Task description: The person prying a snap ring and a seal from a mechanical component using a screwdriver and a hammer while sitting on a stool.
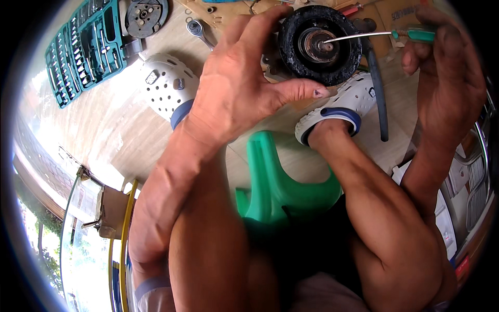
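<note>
My left hand [234, 78] is wrapped around the left side of a black grooved pulley [291, 52], its thumb along the lower rim and its fingers over the upper edge. In the pulley's middle sits a rusty, greasy hub with a round shaft end. My right hand [449, 78] grips a slim green-handled screwdriver [420, 35] from the right. The screwdriver's thin shaft looks slightly curved, and its tip touches the hub near the centre. Whatever lies behind the pulley is mostly hidden.
On the floor at upper left lie a teal socket set case [86, 49], a round metal clutch plate [145, 16] and a ratchet [197, 31]. Cardboard [392, 18] lies beyond the pulley. A black hose [380, 99] runs down at right. Below is a green plastic stool [280, 182].
</note>
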{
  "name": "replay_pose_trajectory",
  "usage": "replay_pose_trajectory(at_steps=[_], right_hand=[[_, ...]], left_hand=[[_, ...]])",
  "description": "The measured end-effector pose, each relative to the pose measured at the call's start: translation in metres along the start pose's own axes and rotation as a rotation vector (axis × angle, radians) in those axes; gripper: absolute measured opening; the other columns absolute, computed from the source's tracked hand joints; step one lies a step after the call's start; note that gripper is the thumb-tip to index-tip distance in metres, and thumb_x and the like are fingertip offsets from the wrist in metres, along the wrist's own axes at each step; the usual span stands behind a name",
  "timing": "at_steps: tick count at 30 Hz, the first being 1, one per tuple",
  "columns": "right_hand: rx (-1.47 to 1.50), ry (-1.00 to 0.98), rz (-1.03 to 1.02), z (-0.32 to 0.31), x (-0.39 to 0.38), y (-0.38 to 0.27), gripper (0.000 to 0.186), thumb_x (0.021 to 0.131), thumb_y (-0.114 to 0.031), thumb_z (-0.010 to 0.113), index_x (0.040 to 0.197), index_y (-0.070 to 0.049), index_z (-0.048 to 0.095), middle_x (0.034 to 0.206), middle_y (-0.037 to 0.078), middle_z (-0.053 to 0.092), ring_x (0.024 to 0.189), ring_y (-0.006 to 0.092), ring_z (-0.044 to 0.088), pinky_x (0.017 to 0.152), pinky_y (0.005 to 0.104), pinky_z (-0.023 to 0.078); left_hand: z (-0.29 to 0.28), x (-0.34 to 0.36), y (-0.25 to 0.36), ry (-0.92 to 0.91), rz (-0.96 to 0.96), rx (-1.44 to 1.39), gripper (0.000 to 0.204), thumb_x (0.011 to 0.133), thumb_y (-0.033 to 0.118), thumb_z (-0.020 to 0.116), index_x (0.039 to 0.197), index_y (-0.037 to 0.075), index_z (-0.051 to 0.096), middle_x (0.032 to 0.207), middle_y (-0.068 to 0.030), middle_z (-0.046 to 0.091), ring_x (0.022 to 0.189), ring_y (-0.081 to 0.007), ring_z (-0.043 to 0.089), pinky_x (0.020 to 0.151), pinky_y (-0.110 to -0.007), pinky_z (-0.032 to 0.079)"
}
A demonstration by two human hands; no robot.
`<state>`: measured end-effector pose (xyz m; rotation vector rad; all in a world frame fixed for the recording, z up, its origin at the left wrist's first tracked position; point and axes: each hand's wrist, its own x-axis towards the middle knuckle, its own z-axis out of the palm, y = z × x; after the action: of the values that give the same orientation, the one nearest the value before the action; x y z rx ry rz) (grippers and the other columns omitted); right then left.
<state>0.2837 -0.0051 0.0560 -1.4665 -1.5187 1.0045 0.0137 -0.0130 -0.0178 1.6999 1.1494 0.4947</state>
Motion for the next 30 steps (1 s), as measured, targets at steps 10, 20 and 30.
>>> replay_pose_trajectory(at_steps=[10,20,30], right_hand=[[-0.123,-0.055,-0.110,0.004,-0.002,-0.008,0.033,0.106,-0.016,0.063,0.124,0.012,0.065,0.087,0.009,0.067,0.072,0.0131,0.062,0.072,0.0287,0.052],[-0.174,-0.039,-0.039,0.014,-0.008,-0.016,0.029,0.099,-0.006,0.071,0.124,0.009,0.067,0.091,0.009,0.071,0.075,0.0114,0.064,0.072,0.0242,0.053],[-0.218,-0.163,0.152,0.020,0.002,-0.025,0.024,0.101,-0.010,0.071,0.121,0.003,0.069,0.101,0.005,0.070,0.078,0.0082,0.062,0.070,0.0218,0.050]], left_hand=[[0.005,-0.004,-0.004,0.091,-0.022,-0.089,0.105,0.059,0.049,0.099,0.143,0.004,0.057,0.119,-0.0136,0.067,0.105,-0.0259,0.066,0.087,-0.035,0.054],[0.003,-0.004,-0.002,0.072,-0.049,-0.092,0.106,0.058,0.050,0.099,0.143,0.002,0.057,0.121,-0.0142,0.065,0.107,-0.0264,0.066,0.088,-0.036,0.056],[0.004,-0.003,-0.004,0.062,-0.053,-0.145,0.108,0.055,0.048,0.100,0.143,0.002,0.057,0.120,-0.0134,0.064,0.104,-0.0258,0.067,0.085,-0.036,0.056]])
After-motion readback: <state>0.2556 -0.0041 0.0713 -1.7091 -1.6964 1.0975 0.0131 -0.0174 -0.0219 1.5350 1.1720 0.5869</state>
